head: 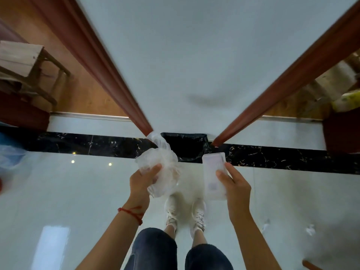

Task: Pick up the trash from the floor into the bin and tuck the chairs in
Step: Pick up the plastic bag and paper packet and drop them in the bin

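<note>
A bin (187, 146) lined with a black bag stands on the floor against the white wall, straight ahead of my feet. My left hand (143, 179) grips a crumpled clear plastic bag (161, 168), held just in front of the bin's left rim. My right hand (234, 184) holds a flat white packet (214, 172) upright, just in front of the bin's right side. Two small white scraps (309, 229) lie on the glossy floor at the lower right.
Red-brown door frames (109, 78) flank the wall on both sides. A wooden stool (25, 61) stands in the room at left. A dark red cabinet (342, 131) with a yellow-green package sits at right. A bluish plastic bag (9, 154) lies at the far left.
</note>
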`<state>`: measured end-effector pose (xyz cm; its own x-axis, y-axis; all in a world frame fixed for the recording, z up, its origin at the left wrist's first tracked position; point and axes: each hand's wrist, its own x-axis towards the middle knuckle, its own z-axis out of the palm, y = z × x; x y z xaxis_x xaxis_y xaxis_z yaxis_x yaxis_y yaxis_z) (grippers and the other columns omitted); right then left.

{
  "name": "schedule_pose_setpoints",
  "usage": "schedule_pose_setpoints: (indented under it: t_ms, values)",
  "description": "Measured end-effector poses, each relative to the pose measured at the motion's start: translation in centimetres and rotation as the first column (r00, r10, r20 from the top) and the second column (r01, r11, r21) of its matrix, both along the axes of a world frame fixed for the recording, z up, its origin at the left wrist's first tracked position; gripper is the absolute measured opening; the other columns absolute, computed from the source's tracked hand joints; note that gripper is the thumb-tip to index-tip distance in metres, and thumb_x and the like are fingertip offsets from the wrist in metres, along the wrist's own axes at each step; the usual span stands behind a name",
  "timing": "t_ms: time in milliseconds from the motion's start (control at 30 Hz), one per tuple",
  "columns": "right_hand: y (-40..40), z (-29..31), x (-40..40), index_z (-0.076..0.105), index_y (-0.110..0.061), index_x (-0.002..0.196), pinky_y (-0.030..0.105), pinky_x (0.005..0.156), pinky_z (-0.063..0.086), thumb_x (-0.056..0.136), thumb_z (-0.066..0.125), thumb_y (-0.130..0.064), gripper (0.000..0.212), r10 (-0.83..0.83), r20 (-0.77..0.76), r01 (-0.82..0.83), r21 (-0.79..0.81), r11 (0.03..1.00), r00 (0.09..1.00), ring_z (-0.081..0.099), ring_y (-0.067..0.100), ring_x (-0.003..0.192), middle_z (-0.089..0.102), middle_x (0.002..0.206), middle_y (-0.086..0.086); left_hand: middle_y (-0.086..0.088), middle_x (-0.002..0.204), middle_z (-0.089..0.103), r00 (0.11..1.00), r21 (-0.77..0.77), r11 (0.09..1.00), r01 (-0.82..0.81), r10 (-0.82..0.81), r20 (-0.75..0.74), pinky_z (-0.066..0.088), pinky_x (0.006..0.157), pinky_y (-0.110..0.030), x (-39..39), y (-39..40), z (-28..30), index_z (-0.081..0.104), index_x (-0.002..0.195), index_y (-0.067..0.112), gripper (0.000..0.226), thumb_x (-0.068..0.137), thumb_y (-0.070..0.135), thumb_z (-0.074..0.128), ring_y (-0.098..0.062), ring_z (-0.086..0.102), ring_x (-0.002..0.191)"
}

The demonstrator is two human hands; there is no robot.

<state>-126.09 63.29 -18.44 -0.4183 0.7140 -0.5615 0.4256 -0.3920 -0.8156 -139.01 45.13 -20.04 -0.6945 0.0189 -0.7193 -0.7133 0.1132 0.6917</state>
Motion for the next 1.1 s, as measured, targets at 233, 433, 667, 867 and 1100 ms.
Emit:
schedule_pose_setpoints:
  t_ms: [233,433,667,867,1100]
  values:
    - [2.6,-7.6,-2.2,0.059,-0.022,0.120,0.041,0.092,0.051,0.076,0.071,-0.022,0.046,0.018,0.051,-0.017,-0.029,0.999,0.999,0.060,0.017,0.107,0.062,0.123,0.001,-0.021,0.095,0.061,0.997,0.010,0.998,-0.056,0.055,0.053,0.046,0.090,-0.049,-1.7,3.4,-7.3,0.062,0.100,-0.008,0.037,0.074,0.017,0.071,-0.036,0.058,0.090]
    - [4.6,-12.6,-2.4,0.060,-0.024,0.118,0.024,0.078,0.048,0.075,0.071,-0.022,0.044,-0.017,0.074,0.019,-0.033,0.999,0.997,0.061,0.015,0.102,0.064,0.118,-0.001,-0.014,0.081,0.062,0.995,-0.042,0.997,-0.059,0.062,0.077,0.047,0.082,-0.043,-2.8,5.7,-12.8,0.064,0.089,-0.005,0.030,0.073,0.019,0.072,-0.030,0.058,0.082]
    - [6.1,-16.0,-2.1,0.062,-0.025,0.115,0.027,0.076,0.049,0.071,0.073,-0.025,0.045,-0.041,0.109,0.048,-0.062,0.997,0.993,0.064,0.010,0.097,0.067,0.109,-0.008,-0.005,0.083,0.064,0.973,0.001,0.988,-0.154,0.152,0.176,0.053,0.068,-0.032,-4.6,8.7,-18.3,0.065,0.081,0.007,0.007,0.076,0.009,0.068,-0.025,0.060,0.080]
    - [6.6,-17.3,-2.5,0.062,-0.021,0.116,0.044,0.090,0.050,0.068,0.075,-0.024,0.050,-0.068,0.113,0.079,-0.101,0.992,0.991,0.063,0.022,0.102,0.067,0.113,0.000,-0.006,0.065,0.053,0.952,-0.147,0.976,-0.159,0.191,0.240,0.051,0.070,-0.037,-6.5,11.2,-20.5,0.054,0.065,0.008,0.024,0.074,0.019,0.073,-0.019,0.050,0.059]
    - [6.7,-17.7,-3.2,0.061,-0.022,0.117,0.031,0.077,0.049,0.073,0.073,-0.023,0.046,-0.048,0.106,0.057,-0.091,0.994,0.993,0.062,0.022,0.103,0.066,0.114,0.000,-0.010,0.107,0.061,0.967,-0.193,0.979,0.056,-0.005,0.257,0.049,0.090,-0.041,-7.1,11.3,-21.3,0.052,0.119,0.006,0.050,0.079,0.032,0.067,-0.022,0.057,0.097]
